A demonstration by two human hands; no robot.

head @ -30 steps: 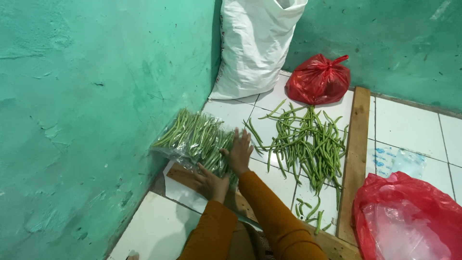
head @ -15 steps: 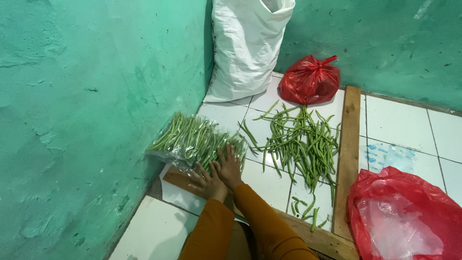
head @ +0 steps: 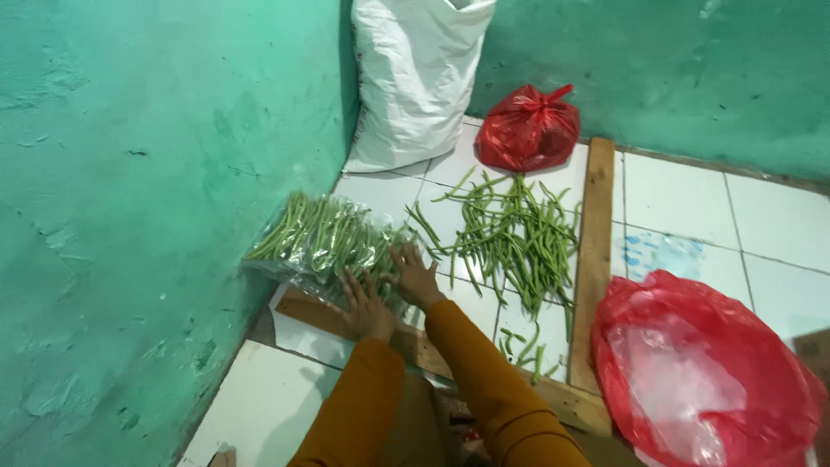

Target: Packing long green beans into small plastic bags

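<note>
A clear plastic bag full of green beans (head: 316, 244) lies on the white tiled floor against the green wall. My left hand (head: 364, 304) rests flat on the bag's near end, fingers spread. Beside it, my right hand (head: 415, 275) presses on the bag's open end, fingers apart. Both arms wear orange sleeves. A loose pile of green beans (head: 512, 235) is spread on the tiles just right of my right hand, with a few short bean pieces (head: 523, 348) nearer to me.
A big white sack (head: 413, 82) stands in the corner, a tied red plastic bag (head: 527, 130) next to it. A wooden frame (head: 593, 251) borders the beans on the right and front. A large red bag (head: 705, 372) with clear plastic inside lies at right.
My right hand has drawn back from the bag's far side to its near end, next to my left hand. The view has shifted, so everything sits further left in frame.
</note>
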